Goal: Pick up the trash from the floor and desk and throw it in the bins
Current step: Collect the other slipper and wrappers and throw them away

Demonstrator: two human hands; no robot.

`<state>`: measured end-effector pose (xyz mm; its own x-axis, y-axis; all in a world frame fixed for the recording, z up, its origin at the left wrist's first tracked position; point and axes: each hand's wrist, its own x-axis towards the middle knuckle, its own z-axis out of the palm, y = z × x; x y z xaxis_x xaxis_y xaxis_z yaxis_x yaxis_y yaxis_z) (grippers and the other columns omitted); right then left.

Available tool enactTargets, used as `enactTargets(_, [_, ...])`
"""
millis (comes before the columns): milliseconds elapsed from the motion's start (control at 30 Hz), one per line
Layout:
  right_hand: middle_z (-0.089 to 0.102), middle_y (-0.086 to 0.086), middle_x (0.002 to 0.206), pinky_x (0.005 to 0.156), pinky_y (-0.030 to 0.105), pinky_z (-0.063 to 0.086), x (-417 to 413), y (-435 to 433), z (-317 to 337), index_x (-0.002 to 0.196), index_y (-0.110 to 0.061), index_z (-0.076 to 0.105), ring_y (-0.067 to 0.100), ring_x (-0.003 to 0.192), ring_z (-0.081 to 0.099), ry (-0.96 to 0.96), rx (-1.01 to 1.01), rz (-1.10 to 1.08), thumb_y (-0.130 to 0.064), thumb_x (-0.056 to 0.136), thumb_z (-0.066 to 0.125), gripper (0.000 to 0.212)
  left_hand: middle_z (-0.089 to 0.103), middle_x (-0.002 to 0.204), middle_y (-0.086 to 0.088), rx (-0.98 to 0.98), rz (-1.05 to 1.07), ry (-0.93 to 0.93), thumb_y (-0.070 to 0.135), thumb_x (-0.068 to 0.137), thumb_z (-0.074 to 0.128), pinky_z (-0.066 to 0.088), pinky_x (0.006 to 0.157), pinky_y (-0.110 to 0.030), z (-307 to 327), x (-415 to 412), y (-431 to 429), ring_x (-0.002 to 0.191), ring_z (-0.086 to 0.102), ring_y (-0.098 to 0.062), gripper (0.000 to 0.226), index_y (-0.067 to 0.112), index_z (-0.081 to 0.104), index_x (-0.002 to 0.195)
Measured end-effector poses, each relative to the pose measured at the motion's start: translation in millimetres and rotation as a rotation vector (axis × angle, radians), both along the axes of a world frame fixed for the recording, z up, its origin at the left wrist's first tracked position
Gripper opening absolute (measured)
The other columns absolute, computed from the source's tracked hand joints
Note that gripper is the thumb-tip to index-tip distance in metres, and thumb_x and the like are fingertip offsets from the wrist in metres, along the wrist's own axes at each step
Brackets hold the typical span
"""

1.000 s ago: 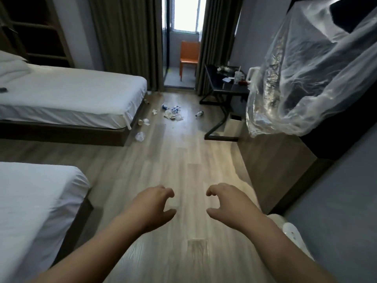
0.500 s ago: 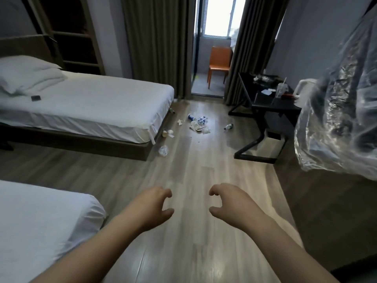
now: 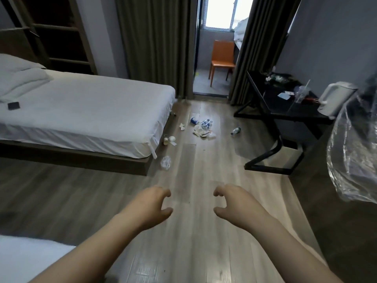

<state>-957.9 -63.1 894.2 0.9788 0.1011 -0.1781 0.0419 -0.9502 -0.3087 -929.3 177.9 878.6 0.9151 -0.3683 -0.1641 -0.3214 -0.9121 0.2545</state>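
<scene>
Trash lies scattered on the wooden floor ahead: a crumpled clear plastic piece (image 3: 165,162) by the bed corner, paper cups (image 3: 169,139), a crumpled tissue (image 3: 182,126), a heap of wrappers and blue cans (image 3: 202,127), and a small plastic bottle (image 3: 235,130). A black desk (image 3: 271,111) at the right carries a plastic cup with a straw (image 3: 301,94), papers and a white kettle (image 3: 334,99). My left hand (image 3: 149,207) and my right hand (image 3: 236,205) hang in front of me with loosely curled fingers, holding nothing, well short of the trash.
A white bed (image 3: 85,111) stands at the left, with a dark phone (image 3: 13,105) on it. A second bed corner (image 3: 30,260) is at the lower left. Clear plastic sheeting (image 3: 353,166) hangs at the right edge. An orange chair (image 3: 222,60) stands past the curtains.
The view has swung left and moved forward along the floor; the plastic sheeting has slid toward the right edge and the trash looks nearer. Both hands keep the same loose pose.
</scene>
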Motion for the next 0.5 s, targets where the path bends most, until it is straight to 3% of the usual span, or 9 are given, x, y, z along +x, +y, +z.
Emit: enactTargets(500, [0.058, -0.009, 0.123, 0.090, 0.023, 0.043, 245.5, -0.3, -25.5, 0.125, -0.027, 0.055, 0.010, 0.113, 0.053, 0.078, 0.002, -0.144, -0.036, 0.081, 0.061, 0.045, 0.056, 0.124, 0.000, 0.008, -0.143, 0.070, 0.044, 0.087, 0.056, 0.041, 0.091, -0.027, -19.6, 283.6, -8.4, 0.114, 0.054, -0.017, 0.048, 0.023, 0.051, 0.130])
